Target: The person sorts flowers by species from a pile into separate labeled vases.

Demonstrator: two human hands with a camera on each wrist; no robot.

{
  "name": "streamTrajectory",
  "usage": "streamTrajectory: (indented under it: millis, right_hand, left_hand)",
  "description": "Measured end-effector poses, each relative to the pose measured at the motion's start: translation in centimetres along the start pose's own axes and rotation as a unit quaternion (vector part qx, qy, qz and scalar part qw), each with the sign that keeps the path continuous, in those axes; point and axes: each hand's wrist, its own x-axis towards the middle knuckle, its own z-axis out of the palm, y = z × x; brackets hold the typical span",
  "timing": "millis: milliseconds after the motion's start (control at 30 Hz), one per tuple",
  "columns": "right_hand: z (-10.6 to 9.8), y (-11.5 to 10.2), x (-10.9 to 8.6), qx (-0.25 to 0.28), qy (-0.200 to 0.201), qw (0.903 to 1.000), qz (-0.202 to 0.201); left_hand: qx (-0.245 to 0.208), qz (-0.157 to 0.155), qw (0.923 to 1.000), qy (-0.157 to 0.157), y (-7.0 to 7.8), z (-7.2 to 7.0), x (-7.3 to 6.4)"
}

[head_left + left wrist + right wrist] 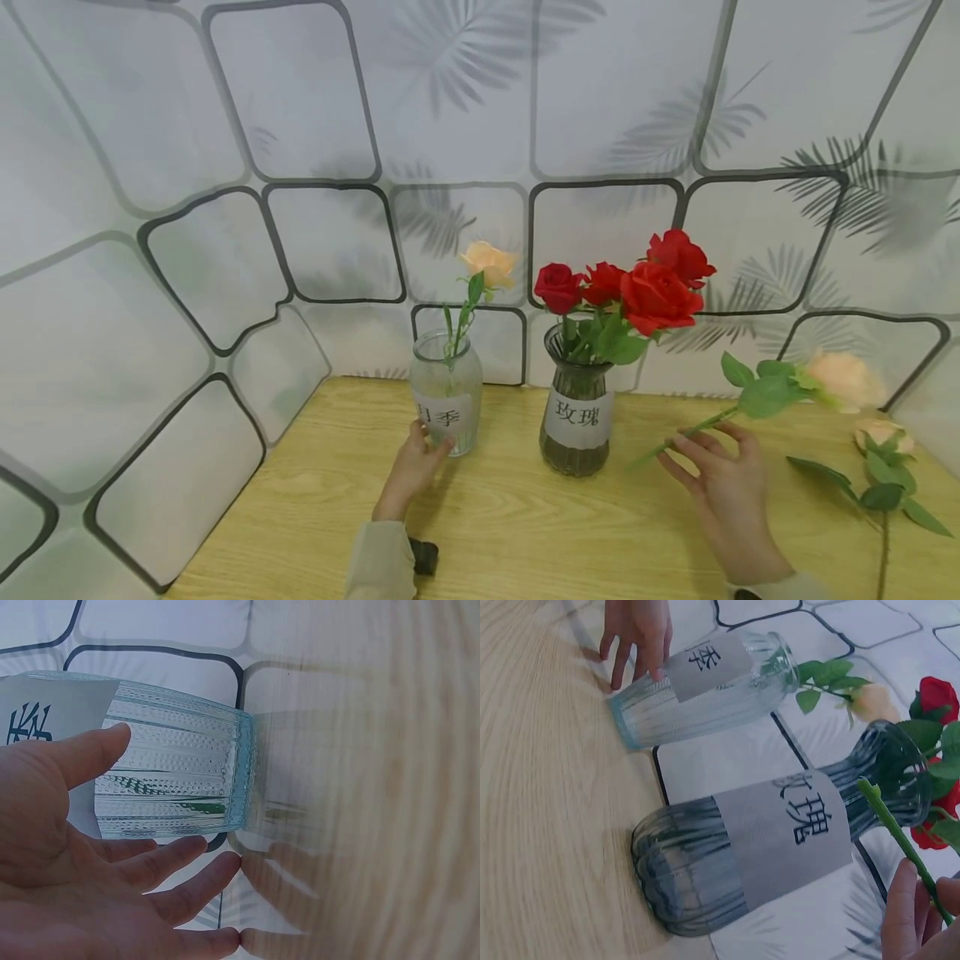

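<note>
A clear ribbed glass vase [468, 383] with a white label holds one peach rose [489, 263]. At its lower left side is my left hand [412, 471], thumb by the label and fingers fairly straight; in the left wrist view these fingers [187, 892] spread beside the vase. My right hand [731, 500] pinches the green stem of another peach rose [840, 381], its bloom pointing right. In the right wrist view, the cut end of that stem [889, 817] appears in front of a dark glass vase [573, 454] holding several red roses [660, 296].
Another peach rose [885, 437] with leaves lies on the wooden table [510, 542] at the right. Behind the vases hangs a pale patterned backdrop [450, 125] with dark outlines and leaf prints. The dark vase also bears a white label [577, 417].
</note>
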Motion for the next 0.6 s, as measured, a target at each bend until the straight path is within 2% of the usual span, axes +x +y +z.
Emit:
streamTrajectory:
  millis: [233,367,600]
  right_hand:
    - [2.5,0.6,-0.2,-0.004,0.027,0.9996,0.006]
    - [3.8,1.3,-0.1,0.020,0.031,0.9993,-0.005]
    - [5.5,2.3,-0.1,0.029,0.058,0.9975,-0.025]
  left_hand:
    - [-0.003,0.001,1.0000,-0.002,-0.1,0.0,0.1]
    - [-0.003,-0.002,1.0000,-0.003,-0.1,0.0,0.1]
    - [0.001,-0.002,1.0000,-0.004,-0.1,0.0,0.1]
